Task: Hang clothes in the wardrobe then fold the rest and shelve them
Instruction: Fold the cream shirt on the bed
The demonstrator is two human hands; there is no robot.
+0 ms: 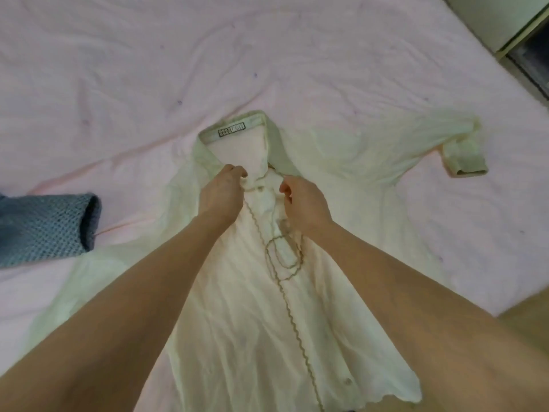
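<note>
Currently both hands sit at the top of the shirt [252, 307] front, just below the collar [234, 130]. Left hand [221, 197] has fingers curled, pinching the left edge of the button strip; right hand [303, 200] is curled the same way on the opposite edge, close beside it. Looks like a top button being done up, though the button itself is too small to confirm.

Shirt lies face up on the pink bedsheet [118, 69], long axis running straight away from the person: collar far, hem near. Button strip with its zigzag trim [286, 295] runs down the middle between the forearms. Both hands are about equally near the work point.

One sleeve [430, 138] is spread out to the right, cuff well clear of the body. Blue patterned garment [44, 227] lies at the left, touching or just beside the shirt's left edge; can't tell which. Bed edge and a cabinet [505, 19] are at far right, well apart. Plenty of sheet beyond the collar for spreading or folding.
</note>
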